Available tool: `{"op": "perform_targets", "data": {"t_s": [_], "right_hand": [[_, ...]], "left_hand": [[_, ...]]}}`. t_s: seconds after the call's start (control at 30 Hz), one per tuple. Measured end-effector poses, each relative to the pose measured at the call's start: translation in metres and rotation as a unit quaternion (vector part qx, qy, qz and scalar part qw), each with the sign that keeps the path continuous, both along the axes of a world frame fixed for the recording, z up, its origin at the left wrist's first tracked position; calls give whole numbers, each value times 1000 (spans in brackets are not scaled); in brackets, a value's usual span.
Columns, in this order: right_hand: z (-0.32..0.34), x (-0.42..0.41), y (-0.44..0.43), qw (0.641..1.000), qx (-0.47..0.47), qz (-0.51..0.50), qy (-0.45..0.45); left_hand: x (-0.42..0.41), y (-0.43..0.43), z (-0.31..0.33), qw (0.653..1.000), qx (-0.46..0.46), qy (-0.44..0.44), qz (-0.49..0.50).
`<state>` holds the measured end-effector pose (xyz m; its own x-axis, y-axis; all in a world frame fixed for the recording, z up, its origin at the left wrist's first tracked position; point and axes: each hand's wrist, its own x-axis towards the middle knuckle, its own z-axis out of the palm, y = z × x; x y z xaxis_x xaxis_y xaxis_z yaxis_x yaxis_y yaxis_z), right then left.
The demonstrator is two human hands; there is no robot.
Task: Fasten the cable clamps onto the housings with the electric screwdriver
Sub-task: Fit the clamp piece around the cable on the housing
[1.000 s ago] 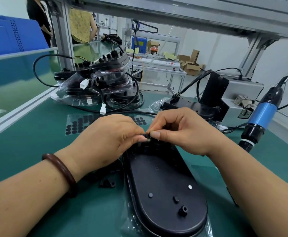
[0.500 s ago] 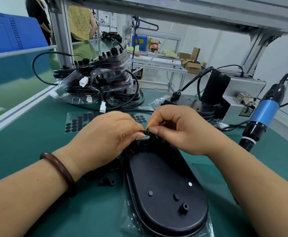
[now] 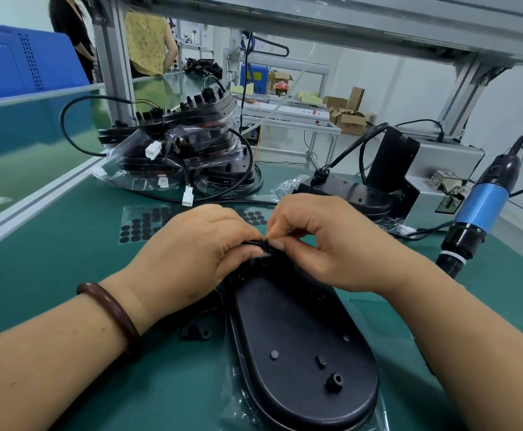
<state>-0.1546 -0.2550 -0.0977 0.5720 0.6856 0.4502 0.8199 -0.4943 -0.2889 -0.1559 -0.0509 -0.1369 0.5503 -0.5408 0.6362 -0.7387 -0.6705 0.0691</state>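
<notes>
Cable clamp [image 3: 264,245], apparently still pinched in both grips, left hand [image 3: 198,244] and right hand [image 3: 325,241], housing [image 3: 300,346] unmoved.

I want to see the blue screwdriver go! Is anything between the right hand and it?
Nothing visible blocks it. The blue-and-black electric screwdriver hangs right of the right hand, over green mat; a black cable lies flat between them. That hand is busy, pinching a small black part at the black oval plastic housing's far end.

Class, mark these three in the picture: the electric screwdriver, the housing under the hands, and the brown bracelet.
electric screwdriver [image 3: 481,204], head view, on its blue body.
housing [image 3: 300,346], head view, on its flat black face.
bracelet [image 3: 114,304], head view, on the band's upper curve.
</notes>
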Motion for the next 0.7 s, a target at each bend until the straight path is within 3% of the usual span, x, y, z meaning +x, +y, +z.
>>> {"op": "perform_targets", "data": {"t_s": [0.4, 0.7], "right_hand": [[-23, 4, -3, 987, 135, -7, 92], [-33, 8, 2, 983, 176, 38, 44]], "left_hand": [[-3, -3, 1, 996, -34, 78, -13], [0, 2, 14, 997, 36, 62, -17]]}}
